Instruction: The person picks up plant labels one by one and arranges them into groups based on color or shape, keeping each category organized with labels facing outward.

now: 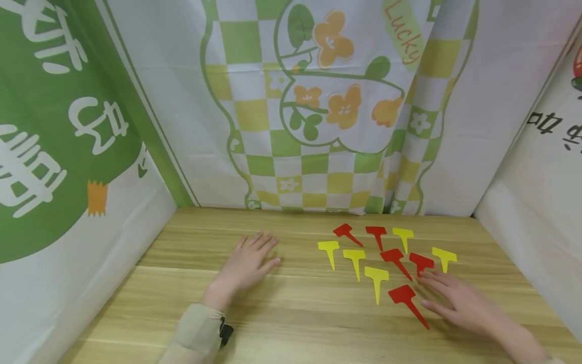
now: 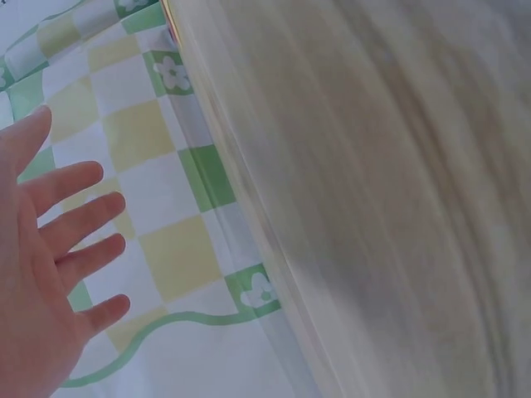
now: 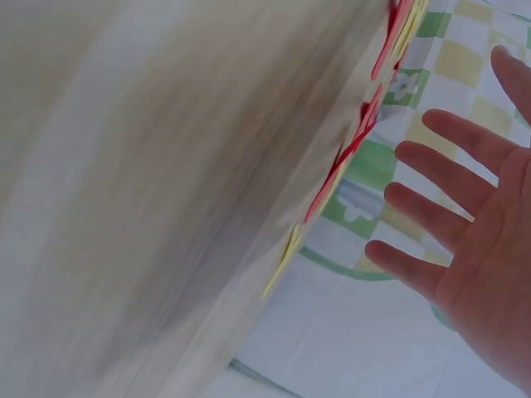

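Head: my right hand (image 1: 466, 303) reaches over the table (image 1: 313, 326) beside red tags (image 1: 402, 294) and yellow tags (image 1: 376, 274); my left hand (image 1: 247, 260) lies well apart.

Left wrist: fingers (image 2: 85, 220) spread, pinching nothing.

Right wrist: fingers spread, pinching nothing; a low sweep could scatter those close-lying tags.
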{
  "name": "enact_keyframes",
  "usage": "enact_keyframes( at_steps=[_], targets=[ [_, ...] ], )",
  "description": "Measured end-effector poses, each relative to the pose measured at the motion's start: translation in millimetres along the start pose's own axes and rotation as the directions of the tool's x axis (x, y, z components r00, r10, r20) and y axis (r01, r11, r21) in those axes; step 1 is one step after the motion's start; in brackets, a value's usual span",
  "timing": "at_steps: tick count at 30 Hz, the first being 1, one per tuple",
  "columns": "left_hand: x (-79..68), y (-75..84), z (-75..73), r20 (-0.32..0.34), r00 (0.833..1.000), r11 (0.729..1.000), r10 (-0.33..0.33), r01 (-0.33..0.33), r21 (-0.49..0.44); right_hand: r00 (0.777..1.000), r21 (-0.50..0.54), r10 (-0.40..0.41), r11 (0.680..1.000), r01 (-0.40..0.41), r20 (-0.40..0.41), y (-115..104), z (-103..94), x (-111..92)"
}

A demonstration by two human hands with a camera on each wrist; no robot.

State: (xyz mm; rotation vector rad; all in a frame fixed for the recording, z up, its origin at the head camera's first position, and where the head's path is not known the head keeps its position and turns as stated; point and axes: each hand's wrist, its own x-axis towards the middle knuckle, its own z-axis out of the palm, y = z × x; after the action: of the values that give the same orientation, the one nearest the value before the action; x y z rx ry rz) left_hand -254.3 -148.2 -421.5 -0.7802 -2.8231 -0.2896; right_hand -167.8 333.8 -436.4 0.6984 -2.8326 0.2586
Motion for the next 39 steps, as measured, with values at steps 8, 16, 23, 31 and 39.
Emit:
enact_keyframes(
  at_steps=[8, 16, 23, 31, 39],
  targets=[
    [1.7, 0.7, -4.7, -0.006, 1.000, 1.000, 0.004, -0.005, -0.011, 0.999, -0.013, 0.023, 1.000, -0.022, 0.027, 10, -2.6, -13],
    [2.0, 1.8, -5.7, -0.016, 1.000, 1.000, 0.008, -0.008, -0.003, 0.998, -0.061, -0.058, 0.997, 0.056, -0.025, 20, 2.4, -21],
    [4.4, 2.5, -2.9, -0.002, 1.000, 1.000, 0.014, -0.014, 0.027, 0.997, -0.066, -0.081, 0.995, 0.080, -0.006, 29, 3.9, -25],
    [14.5, 10.9, 0.3, 0.020, 0.999, 0.999, 0.035, -0.035, 0.021, 0.996, -0.031, -0.090, 0.995, 0.091, 0.027, 37, 3.0, -27],
    [24.3, 19.9, 7.2, 0.040, 0.998, 0.998, 0.054, -0.055, 0.029, 0.995, -0.013, -0.096, 0.995, 0.097, 0.032, 39, 2.8, -27]
  ],
)
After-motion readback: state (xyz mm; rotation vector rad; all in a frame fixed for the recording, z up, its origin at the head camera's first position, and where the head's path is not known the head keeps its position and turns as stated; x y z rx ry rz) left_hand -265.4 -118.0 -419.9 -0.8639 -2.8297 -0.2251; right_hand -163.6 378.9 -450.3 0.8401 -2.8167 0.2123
